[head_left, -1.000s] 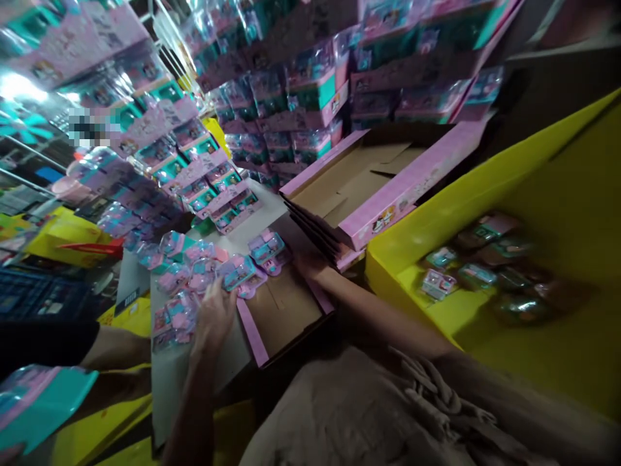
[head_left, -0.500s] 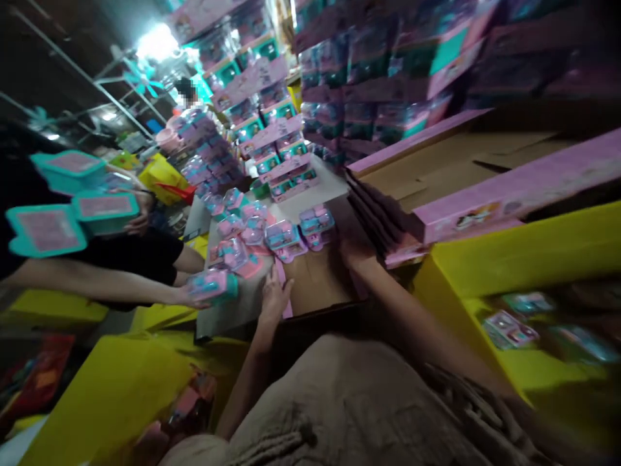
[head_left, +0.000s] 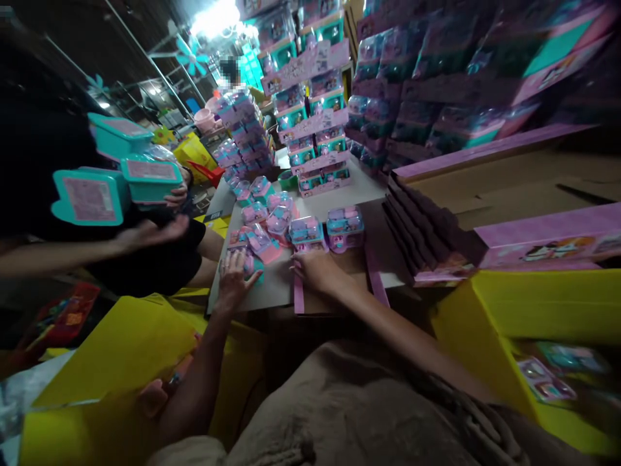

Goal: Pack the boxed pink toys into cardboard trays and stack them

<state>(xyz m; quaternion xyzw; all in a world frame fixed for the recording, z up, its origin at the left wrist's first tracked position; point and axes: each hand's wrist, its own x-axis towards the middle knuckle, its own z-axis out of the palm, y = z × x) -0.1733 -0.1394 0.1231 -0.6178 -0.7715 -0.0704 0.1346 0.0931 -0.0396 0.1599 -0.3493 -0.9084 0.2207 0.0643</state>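
My left hand (head_left: 234,278) is closed over a small toy case (head_left: 252,266) with a pink top and teal base on the table. Its fingers lie across the top and its thumb is at the near side. My right hand (head_left: 314,270) reaches across a shallow cardboard tray (head_left: 342,301) to its left edge. Its fingers are slightly bent and apart, with nothing visible in them. Just behind it, two clear-lidded toy cases, a left one (head_left: 307,232) and a right one (head_left: 345,226), stand side by side in the tray's far end. More cases (head_left: 279,217) lie loosely on the table to the left.
Folded cardboard trays (head_left: 422,226) are stacked at the right, beside a large pink-edged tray (head_left: 538,243). Yellow boxes stand low at left (head_left: 116,349) and right (head_left: 543,291). Filled displays (head_left: 313,123) tower behind. At left, a co-worker holds teal cases (head_left: 150,178), one hand (head_left: 160,233) stretched out.
My left hand has moved left from the tray edge onto a toy case. My right hand has crossed from the tray's right side to its left. The co-worker's outstretched hand no longer holds a case.
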